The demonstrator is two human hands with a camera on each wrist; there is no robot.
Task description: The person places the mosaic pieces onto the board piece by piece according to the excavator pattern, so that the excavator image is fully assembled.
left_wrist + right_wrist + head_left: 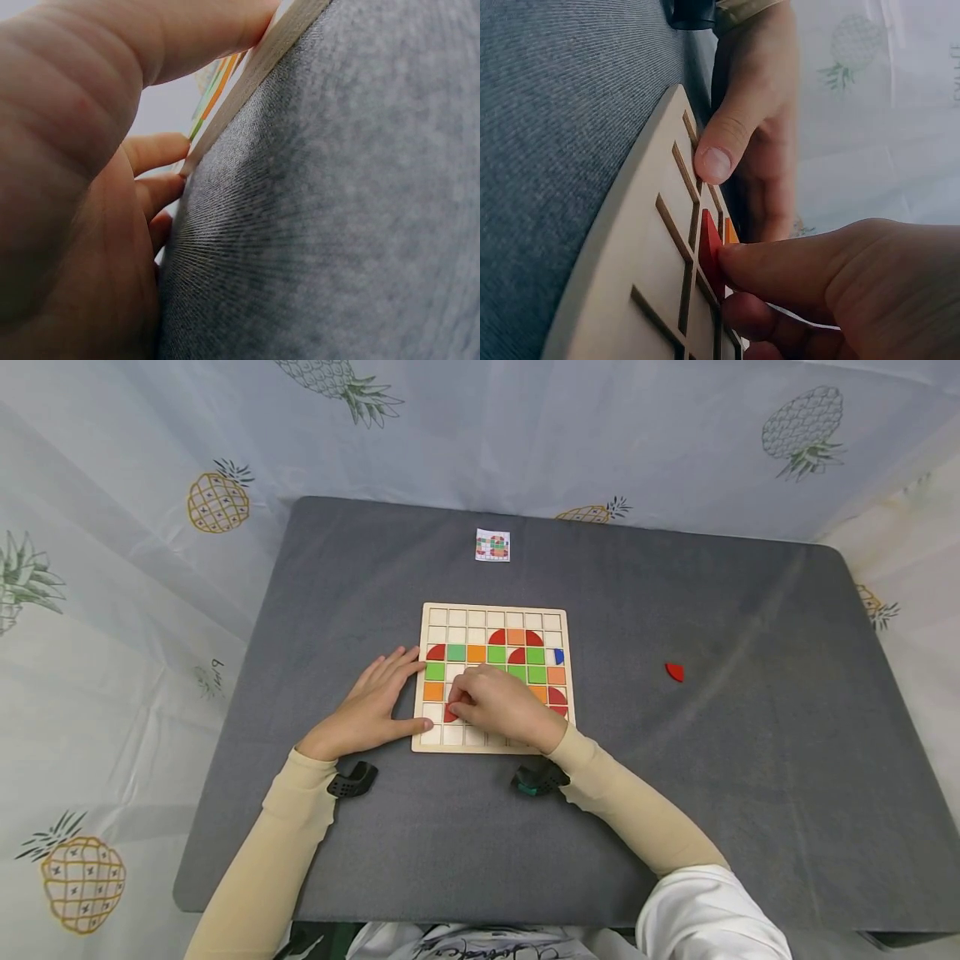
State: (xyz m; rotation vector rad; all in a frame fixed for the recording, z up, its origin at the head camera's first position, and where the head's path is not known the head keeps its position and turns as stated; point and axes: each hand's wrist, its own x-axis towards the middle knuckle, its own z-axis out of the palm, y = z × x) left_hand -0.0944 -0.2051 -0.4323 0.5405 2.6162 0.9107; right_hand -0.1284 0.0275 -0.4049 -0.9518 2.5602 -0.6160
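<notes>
A wooden grid board (456, 617) lies on the table, with square and quarter-circle pieces set in many of its cells. Between thumb and fingers, my right hand (502, 702) pinches a red quarter-circle piece (709, 251) at a cell in the board's lower left. That piece stands tilted in the right wrist view; whether it is fully seated I cannot tell. My left hand (367, 706) rests along the left side of the board, fingers extended, its thumb on the lower left rim and fingertips at the edge. The right hand and forearm hide several cells.
Another red quarter-circle piece (675, 672) lies on the grey table (750, 760), right of the board. A small printed pattern card (492, 546) lies beyond the board. Pineapple-print curtains (525, 443) hang behind and beside the table.
</notes>
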